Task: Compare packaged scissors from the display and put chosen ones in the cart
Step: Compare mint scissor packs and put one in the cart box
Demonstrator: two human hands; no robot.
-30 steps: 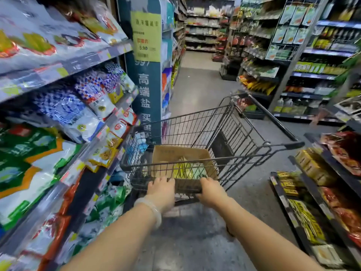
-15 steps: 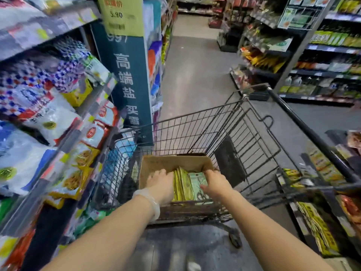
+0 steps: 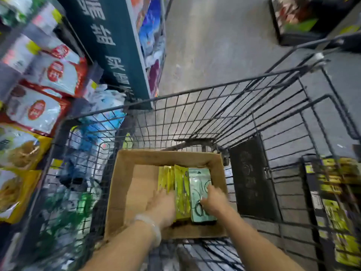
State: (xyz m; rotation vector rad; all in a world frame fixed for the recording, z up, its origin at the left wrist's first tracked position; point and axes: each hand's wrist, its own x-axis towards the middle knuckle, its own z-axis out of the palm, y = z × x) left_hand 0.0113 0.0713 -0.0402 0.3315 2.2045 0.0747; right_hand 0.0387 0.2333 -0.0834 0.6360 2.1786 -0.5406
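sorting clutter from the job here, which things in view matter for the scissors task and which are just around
Job: left hand, right hand, yellow scissor packs, pale green scissor pack, cardboard box, cart.
Just around: salt bags, teal sign.

I see bagged goods on left shelves, a teal sign, grey floor, yellow packs right.

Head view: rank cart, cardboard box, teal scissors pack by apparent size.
1. cart
2. cardboard box, inside the cart
3. teal scissors pack, inside the box

Nesting makes this order sure despite the wide-angle lens.
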